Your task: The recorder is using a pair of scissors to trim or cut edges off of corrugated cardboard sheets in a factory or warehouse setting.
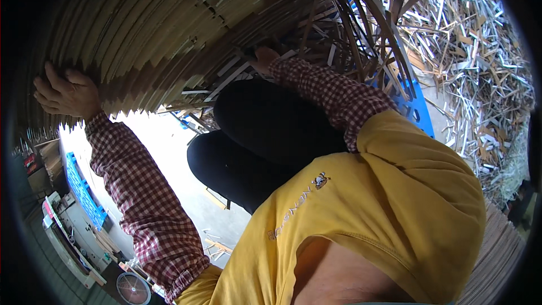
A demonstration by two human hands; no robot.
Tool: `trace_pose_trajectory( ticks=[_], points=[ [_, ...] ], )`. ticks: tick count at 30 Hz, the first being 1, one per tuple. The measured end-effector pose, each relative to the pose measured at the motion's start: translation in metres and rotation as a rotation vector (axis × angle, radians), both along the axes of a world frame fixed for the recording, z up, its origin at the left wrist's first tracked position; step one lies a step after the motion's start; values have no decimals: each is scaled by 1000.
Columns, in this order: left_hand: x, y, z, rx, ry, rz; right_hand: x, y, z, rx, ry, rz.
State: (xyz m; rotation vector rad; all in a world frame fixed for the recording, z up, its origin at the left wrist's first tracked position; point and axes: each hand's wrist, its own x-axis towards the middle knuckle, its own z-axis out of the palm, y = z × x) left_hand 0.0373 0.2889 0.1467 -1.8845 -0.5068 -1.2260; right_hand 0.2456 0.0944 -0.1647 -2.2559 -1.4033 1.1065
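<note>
A tall stack of brown cardboard sheets [147,34] fills the upper left, its layered edges toward me. Against its left part lies my left hand [69,93], palm to the edges and fingers apart. My right hand [264,60] reaches to the stack's lower right side, beside loose cardboard strips. Shadow and strips hide its fingers, so whether it holds anything does not show. Long strips [387,28] hang from the stack to the right of that hand. Checked sleeves cover both forearms.
A large heap of cut cardboard strips [480,62] covers the floor at right. Blue pallets stand at right [416,107] and left [82,186]. A round fan [133,288] and a pale machine [73,243] are at lower left. More stacked sheets [491,254] rise at lower right.
</note>
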Motion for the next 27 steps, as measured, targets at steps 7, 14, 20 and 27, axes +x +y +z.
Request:
trace_pose_trajectory(
  ticks=[7,14,20,27],
  points=[
    [-1,0,2,-31,-25,-8,15,-6,-19,38,234,6],
    [-8,-1,3,-16,-5,14,7,-5,0,150,272,-95],
    [-8,3,-7,13,0,34,-8,-55,-26,410,-69,186],
    [-15,-2,5,20,-7,23,41,-179,10,-318,525,63]
  ],
)
